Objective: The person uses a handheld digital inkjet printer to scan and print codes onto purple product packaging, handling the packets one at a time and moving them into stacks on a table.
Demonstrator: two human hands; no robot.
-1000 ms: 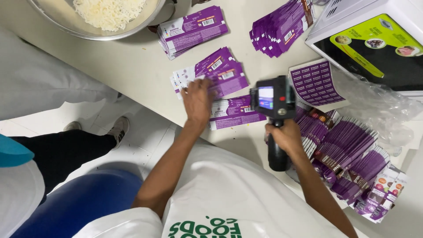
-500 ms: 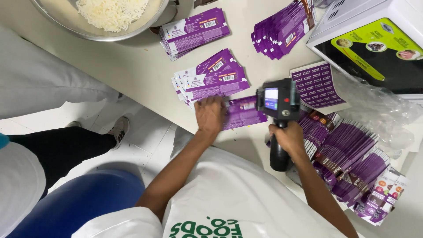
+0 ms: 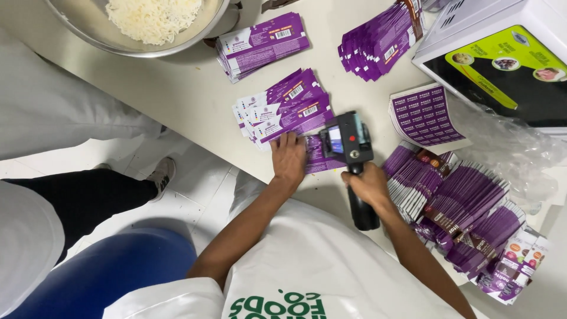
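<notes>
Left hand — now nearer printer

- We look from a single head-worn camera, facing steeply down over the wearer's own chest and forearms.
- We sit close above the pale table, whose edge runs diagonally from upper left to lower right.
- Floor and a bystander's legs fill our left side.
- No second view overlaps this one.

Packets spread across table.
Bowl far left, box far right, fanned packets between, sheet beside box.
</notes>
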